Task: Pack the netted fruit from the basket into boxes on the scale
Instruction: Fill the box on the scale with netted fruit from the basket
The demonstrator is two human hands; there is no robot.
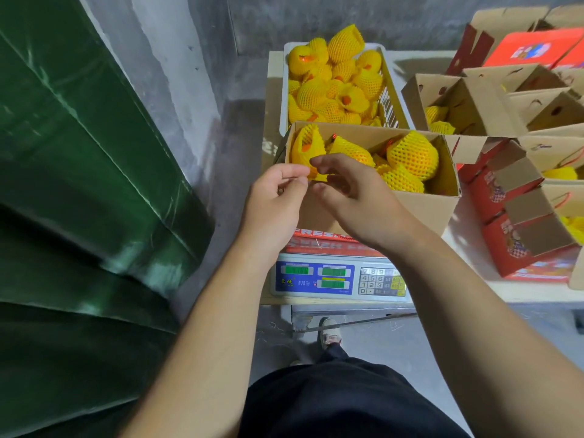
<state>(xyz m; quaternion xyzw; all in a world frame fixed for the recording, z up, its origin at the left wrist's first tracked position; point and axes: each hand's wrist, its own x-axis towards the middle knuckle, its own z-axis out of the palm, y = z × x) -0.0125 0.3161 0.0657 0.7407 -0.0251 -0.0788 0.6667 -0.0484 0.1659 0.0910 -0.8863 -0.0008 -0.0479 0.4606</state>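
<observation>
Fingers (pixel 297 175) of both hands on one netted fruit (pixel 308 151) — box (pixel 373 213) corner.

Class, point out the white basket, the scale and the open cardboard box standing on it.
white basket (pixel 392 99): head view, on its right slatted wall.
scale (pixel 339 277): head view, on its blue display panel.
cardboard box (pixel 423 207): head view, on its bare front wall.
</observation>
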